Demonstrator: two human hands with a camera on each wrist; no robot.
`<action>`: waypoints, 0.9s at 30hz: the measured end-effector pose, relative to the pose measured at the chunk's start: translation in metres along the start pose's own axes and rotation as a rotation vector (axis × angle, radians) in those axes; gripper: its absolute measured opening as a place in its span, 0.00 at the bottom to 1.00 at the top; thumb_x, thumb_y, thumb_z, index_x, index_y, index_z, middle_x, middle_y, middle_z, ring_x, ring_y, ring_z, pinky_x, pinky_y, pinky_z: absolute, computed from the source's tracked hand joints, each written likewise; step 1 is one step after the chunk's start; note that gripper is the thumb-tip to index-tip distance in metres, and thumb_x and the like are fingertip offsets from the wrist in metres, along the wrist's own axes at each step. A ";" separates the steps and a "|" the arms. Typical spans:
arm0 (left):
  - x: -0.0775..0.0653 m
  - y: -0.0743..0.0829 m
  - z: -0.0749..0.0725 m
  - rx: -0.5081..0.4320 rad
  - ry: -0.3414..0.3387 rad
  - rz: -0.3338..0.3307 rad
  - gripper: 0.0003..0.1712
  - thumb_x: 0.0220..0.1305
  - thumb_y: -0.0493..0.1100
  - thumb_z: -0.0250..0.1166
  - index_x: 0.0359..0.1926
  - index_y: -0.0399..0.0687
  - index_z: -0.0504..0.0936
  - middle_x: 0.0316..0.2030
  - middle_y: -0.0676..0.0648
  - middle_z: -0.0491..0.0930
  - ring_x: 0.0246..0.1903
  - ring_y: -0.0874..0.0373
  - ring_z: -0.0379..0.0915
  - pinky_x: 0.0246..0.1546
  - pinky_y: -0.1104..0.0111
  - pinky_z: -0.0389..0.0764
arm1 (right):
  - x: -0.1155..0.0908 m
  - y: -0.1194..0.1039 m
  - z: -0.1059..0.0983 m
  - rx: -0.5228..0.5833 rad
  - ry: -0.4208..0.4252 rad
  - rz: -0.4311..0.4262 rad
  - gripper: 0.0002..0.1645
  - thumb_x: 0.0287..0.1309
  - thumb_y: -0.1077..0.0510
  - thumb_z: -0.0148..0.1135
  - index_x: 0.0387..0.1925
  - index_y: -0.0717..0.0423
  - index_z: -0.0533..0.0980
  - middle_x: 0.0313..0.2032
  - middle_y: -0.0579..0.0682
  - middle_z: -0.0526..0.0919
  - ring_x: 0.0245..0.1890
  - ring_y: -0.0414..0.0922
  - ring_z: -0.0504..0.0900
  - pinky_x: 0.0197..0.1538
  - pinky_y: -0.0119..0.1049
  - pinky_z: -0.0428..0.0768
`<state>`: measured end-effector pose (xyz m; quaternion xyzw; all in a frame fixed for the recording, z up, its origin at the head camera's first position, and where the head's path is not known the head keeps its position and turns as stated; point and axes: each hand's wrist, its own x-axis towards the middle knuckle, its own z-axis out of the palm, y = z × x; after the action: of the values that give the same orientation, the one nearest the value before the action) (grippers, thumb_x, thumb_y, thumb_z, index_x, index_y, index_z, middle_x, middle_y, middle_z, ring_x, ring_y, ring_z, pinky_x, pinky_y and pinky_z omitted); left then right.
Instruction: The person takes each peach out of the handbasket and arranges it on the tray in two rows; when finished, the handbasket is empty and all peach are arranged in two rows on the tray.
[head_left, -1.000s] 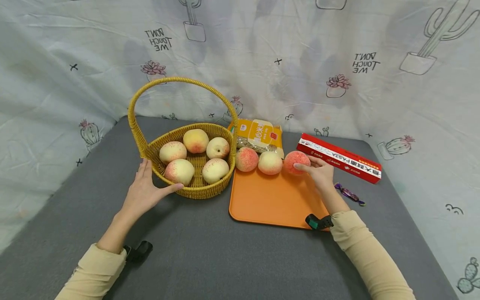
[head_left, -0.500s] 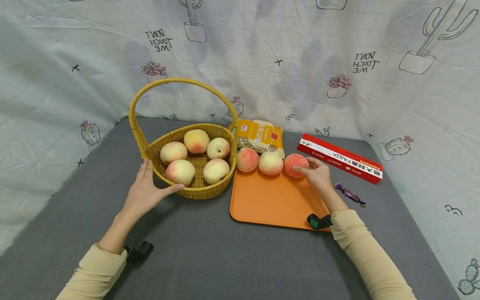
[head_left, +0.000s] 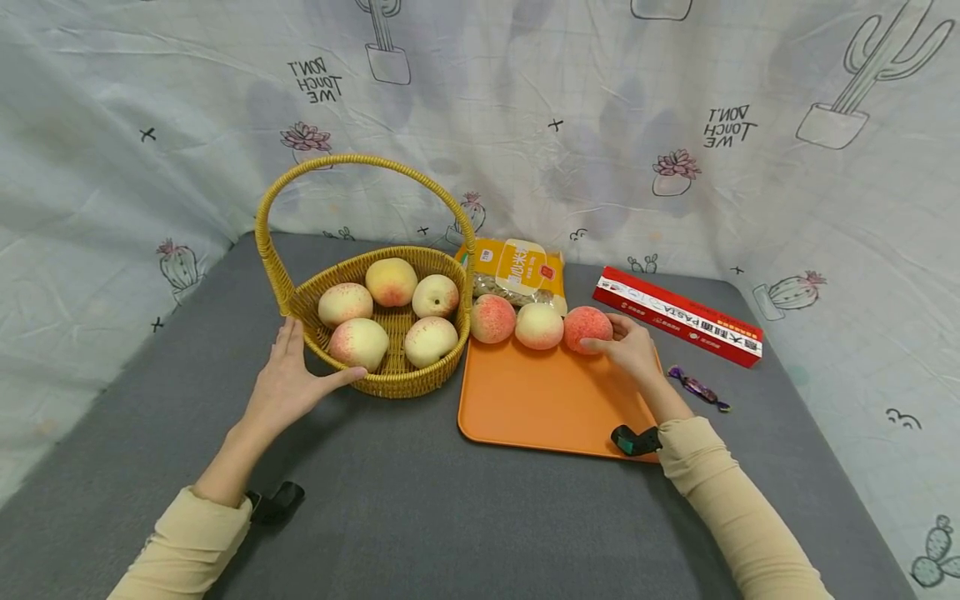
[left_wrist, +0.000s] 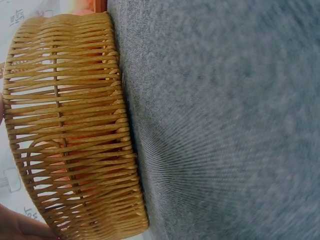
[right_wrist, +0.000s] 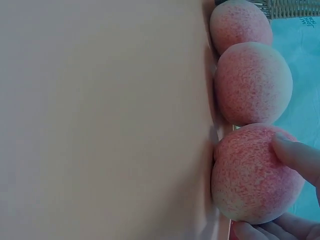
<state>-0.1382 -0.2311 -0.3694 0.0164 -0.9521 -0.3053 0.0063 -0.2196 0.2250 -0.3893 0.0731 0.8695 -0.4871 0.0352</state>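
My right hand (head_left: pixel 632 348) grips a red-pink peach (head_left: pixel 587 330) between thumb and fingers at the far right part of an orange tray (head_left: pixel 547 400). In the right wrist view this peach (right_wrist: pixel 255 175) sits right against a paler peach (right_wrist: pixel 254 84), with another peach (right_wrist: pixel 241 26) beyond it, all in one row. My left hand (head_left: pixel 288 387) rests on a woven yellow basket (head_left: pixel 401 385), thumb stretched along its front rim and straight fingers at its left side. Several peaches (head_left: pixel 360 343) lie inside the basket. The left wrist view shows mostly the basket's wall (left_wrist: pixel 75 125).
Behind the row of peaches lies a yellow food packet (head_left: pixel 521 267). A red pasta box (head_left: pixel 678 317) lies at the back right, with a purple wrapped candy (head_left: pixel 699 388) in front of it. The basket's tall handle (head_left: pixel 360 160) arches upward.
My right hand has shifted the red-pink peach slightly left and toward me, closer to the paler peach. The left hand and the basket have stayed in place.
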 end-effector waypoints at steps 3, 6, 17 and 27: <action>0.000 -0.001 0.000 0.003 -0.002 0.001 0.74 0.52 0.72 0.66 0.73 0.27 0.33 0.73 0.27 0.31 0.70 0.26 0.34 0.60 0.32 0.53 | 0.001 0.000 0.001 -0.002 -0.007 -0.005 0.46 0.56 0.55 0.71 0.70 0.69 0.60 0.65 0.65 0.67 0.65 0.59 0.68 0.66 0.48 0.67; 0.001 -0.002 0.000 0.005 0.000 0.002 0.74 0.52 0.72 0.66 0.73 0.27 0.33 0.73 0.27 0.31 0.70 0.27 0.34 0.59 0.32 0.54 | 0.002 -0.002 0.001 -0.059 0.005 -0.021 0.47 0.55 0.54 0.71 0.70 0.68 0.60 0.66 0.65 0.67 0.65 0.60 0.67 0.65 0.50 0.67; 0.001 -0.003 0.001 0.009 -0.005 0.001 0.74 0.52 0.73 0.66 0.73 0.27 0.33 0.73 0.27 0.31 0.70 0.27 0.34 0.60 0.33 0.54 | -0.015 -0.055 0.022 -0.042 0.090 -0.198 0.49 0.51 0.56 0.75 0.71 0.61 0.61 0.69 0.60 0.63 0.68 0.58 0.62 0.66 0.51 0.65; 0.001 -0.002 0.000 0.010 0.003 -0.001 0.74 0.52 0.72 0.66 0.73 0.27 0.33 0.73 0.27 0.31 0.70 0.26 0.34 0.59 0.32 0.54 | -0.038 -0.094 0.064 0.091 -0.229 -0.408 0.42 0.54 0.59 0.73 0.68 0.64 0.66 0.66 0.60 0.69 0.67 0.54 0.66 0.67 0.44 0.65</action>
<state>-0.1389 -0.2323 -0.3706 0.0173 -0.9535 -0.3008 0.0074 -0.1977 0.1180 -0.3385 -0.1585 0.8338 -0.5279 0.0310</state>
